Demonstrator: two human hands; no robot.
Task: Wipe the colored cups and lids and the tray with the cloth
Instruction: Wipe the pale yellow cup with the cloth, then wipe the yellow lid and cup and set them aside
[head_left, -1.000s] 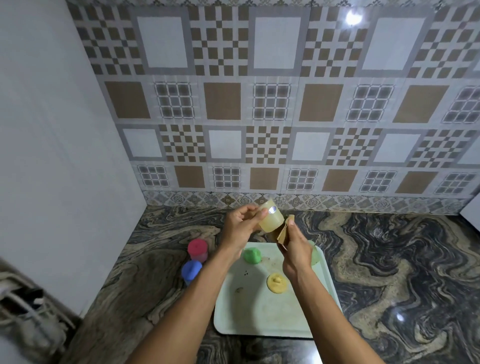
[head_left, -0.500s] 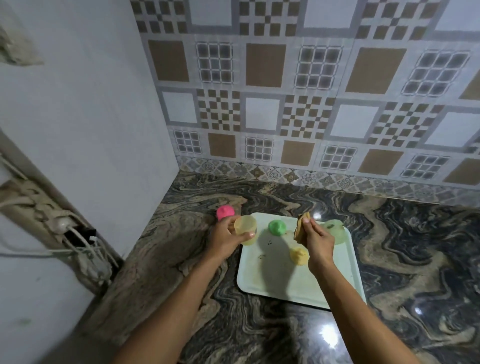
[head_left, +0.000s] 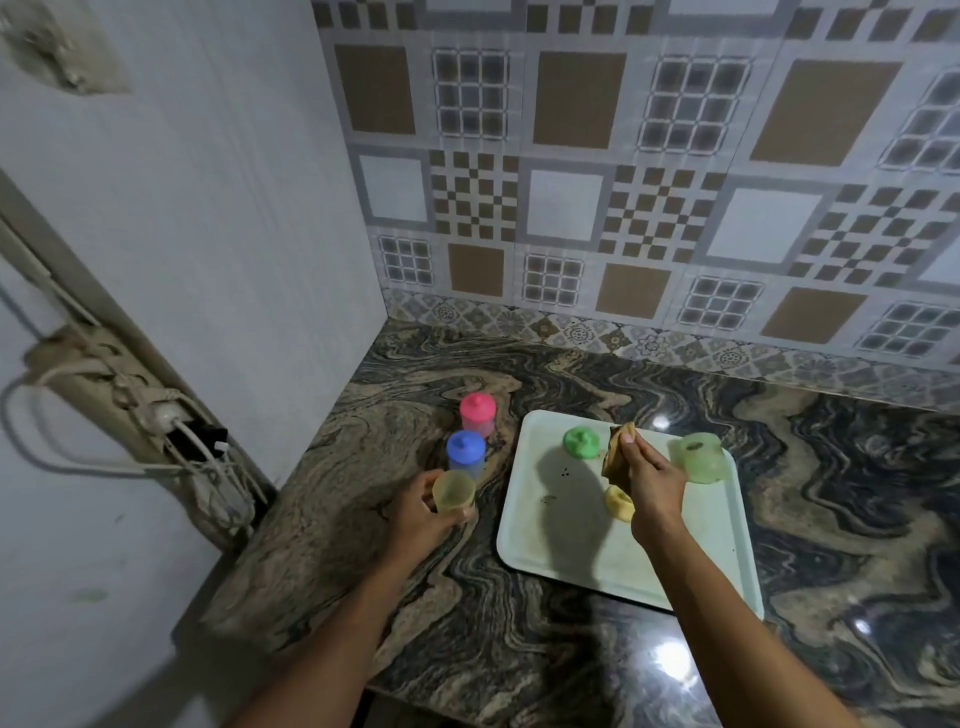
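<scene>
While tray (head_left: 571, 545) holds green cup (head_left: 701, 460), left hand (head_left: 415, 514) grips yellow cup (head_left: 453, 491)

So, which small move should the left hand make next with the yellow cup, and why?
Probably set the yellow cup down beside the blue-lidded cup and release it: the left hand grips it there, off the tray, where the pink-lidded cup also stands on the counter.

— Where is the camera looking from?
— It is riding on the person's head, facing forward and tilting down at the counter (head_left: 415, 597).
— How near is it sitting?
— Close. The tray (head_left: 571, 561) is lying in the lower half, and the wide lens is taking in the tiled wall (head_left: 571, 208) and the plain side wall (head_left: 208, 260).
</scene>
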